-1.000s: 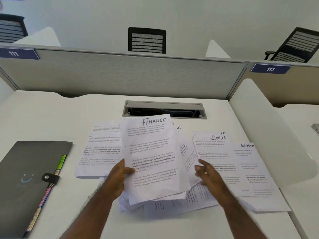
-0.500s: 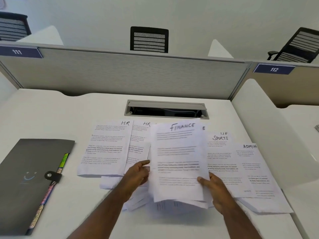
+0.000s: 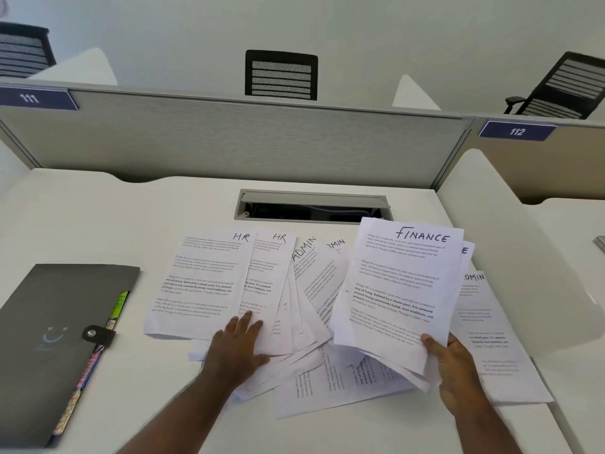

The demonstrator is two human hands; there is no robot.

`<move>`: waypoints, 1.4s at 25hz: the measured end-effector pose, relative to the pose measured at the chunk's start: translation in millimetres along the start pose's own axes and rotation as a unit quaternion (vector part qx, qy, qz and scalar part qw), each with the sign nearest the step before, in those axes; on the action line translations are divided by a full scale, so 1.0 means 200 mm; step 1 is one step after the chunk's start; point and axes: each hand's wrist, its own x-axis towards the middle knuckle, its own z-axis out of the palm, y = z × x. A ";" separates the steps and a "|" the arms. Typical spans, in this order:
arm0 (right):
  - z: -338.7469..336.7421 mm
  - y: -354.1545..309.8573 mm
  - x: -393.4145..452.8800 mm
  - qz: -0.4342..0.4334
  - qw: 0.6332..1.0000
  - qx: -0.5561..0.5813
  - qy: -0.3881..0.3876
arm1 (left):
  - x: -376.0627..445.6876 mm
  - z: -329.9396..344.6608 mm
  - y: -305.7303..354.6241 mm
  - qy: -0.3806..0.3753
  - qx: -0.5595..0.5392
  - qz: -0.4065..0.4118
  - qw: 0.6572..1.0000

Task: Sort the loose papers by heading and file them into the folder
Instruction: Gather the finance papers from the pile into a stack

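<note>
White desk (image 3: 98, 217) is lying under everything I am working on, with a grey partition (image 3: 248, 142) running along its far edge, three mesh chairs showing beyond it and two number plates, 111 and 112, on its top.

At the near left the grey folder (image 3: 55, 326) is lying closed under its snap tab, coloured index tabs peeking from its right edge; it is well apart from the papers and nothing is being filed yet.

Across the middle the loose papers (image 3: 314, 381) are fanning out in an overlapping heap. By heading I am counting two HR sheets (image 3: 209, 283) at the left, three reading ADMIN at least in part, and one FINANCE sheet (image 3: 396, 290) on top at the right, with a second sheet ending in E just behind it. Others underneath are lying turned, so I cannot give a full total.

I judge I am in the sorting step, early on. My left hand (image 3: 237, 348) is pressing flat, fingers straight, on the near edge of the HR sheets. My right hand (image 3: 453, 365) is pinching the FINANCE sheet at its near right corner, lifting it clear of the heap. Next I would need a bare spot for a finance pile.
</note>
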 end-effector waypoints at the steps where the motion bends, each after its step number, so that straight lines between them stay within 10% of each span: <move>1: 0.01 0.01 0.00 0.003 1.000 -0.001 0.000 | 0.00 0.00 0.01 0.009 0.005 -0.003 1.000; 15: 0.06 0.07 -0.02 0.000 1.000 -0.013 0.001 | -0.01 0.02 -0.04 0.075 -0.117 0.060 0.989; 35: 0.08 0.07 -0.03 0.003 1.000 -0.023 0.003 | -0.03 -0.15 -0.20 0.108 -0.292 -0.162 0.937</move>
